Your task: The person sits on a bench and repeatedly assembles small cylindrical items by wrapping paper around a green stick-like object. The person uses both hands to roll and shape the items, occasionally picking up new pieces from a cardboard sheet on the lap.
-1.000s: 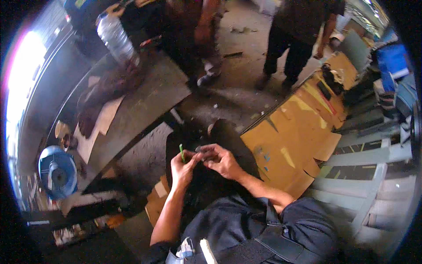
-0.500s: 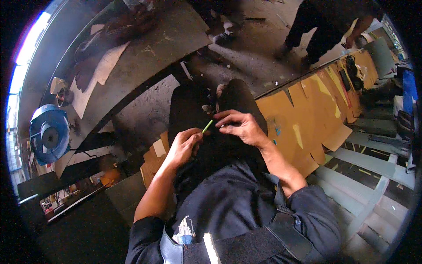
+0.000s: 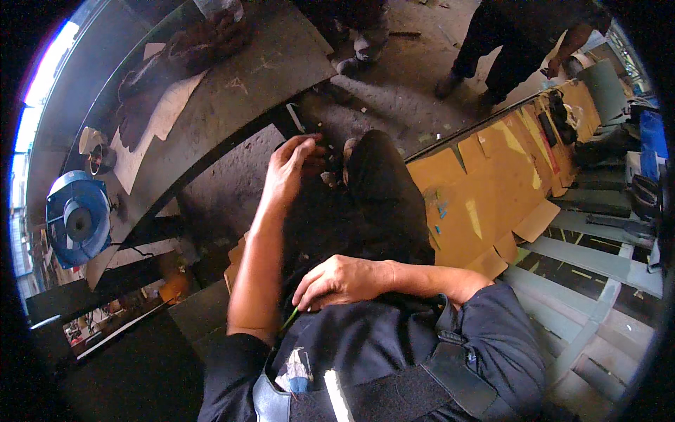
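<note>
My right hand (image 3: 341, 281) lies close against my dark shirt, its fingers curled and pinching a thin green stick (image 3: 290, 320). The stick slants down from the fingertips toward my left forearm; its upper part is hidden in the hand. Farther out, over my left knee, is my left hand (image 3: 290, 167), with the fingers bent inward. Shade and slight blur hide what lies between those fingers, if anything.
On the left, a metal table (image 3: 232, 91) carries a pair of dark gloves (image 3: 151, 81) and a blue fan (image 3: 77, 219). Flattened cardboard (image 3: 485, 190) covers a bench to the right, beside grey slats (image 3: 590, 260). Two people stand beyond, one in dark trousers (image 3: 492, 56).
My left hand has moved outward over the knee, away from the green stick. My right hand has drawn back to my shirt with the stick.
</note>
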The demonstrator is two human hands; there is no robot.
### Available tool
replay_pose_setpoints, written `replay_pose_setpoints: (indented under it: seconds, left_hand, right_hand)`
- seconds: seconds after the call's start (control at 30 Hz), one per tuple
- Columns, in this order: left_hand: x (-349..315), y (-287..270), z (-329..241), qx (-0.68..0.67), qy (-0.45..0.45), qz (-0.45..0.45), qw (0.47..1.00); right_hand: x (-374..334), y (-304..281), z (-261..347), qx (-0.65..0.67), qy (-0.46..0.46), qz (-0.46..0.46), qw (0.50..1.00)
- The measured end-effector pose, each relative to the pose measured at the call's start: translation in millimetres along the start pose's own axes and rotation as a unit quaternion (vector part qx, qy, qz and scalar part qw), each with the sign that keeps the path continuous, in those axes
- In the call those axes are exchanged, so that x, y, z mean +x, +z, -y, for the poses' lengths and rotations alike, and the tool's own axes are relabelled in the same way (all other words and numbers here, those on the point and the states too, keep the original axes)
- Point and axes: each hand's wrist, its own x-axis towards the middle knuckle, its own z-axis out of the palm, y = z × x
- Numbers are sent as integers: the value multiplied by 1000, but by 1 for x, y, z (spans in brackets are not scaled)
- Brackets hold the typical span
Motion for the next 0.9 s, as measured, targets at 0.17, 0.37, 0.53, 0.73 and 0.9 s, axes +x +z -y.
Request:
replay_pose_setpoints:
  seconds: [0.17, 0.37, 0.53, 0.73, 0.9]
  left_hand:
    - [0, 41, 24, -300, -4, 5, 954]
    - [0, 70, 14, -354, 105, 2, 929]
    - [0, 75, 1, -337, 210, -73, 915]
    - [-17, 95, -10, -272, 195, -41, 941]
    - [-33, 125, 11, -336, 142, 96, 926]
  right_hand:
    - [-32, -35, 18, 91, 144, -210, 963]
    - [-40, -51, -16, -126, 174, -556, 803]
    - [-32, -23, -29, -93, 92, -455, 881]
    - [-22, -59, -35, -150, 20, -398, 905]
    - [-17, -132, -46, -243, 45, -494, 834]
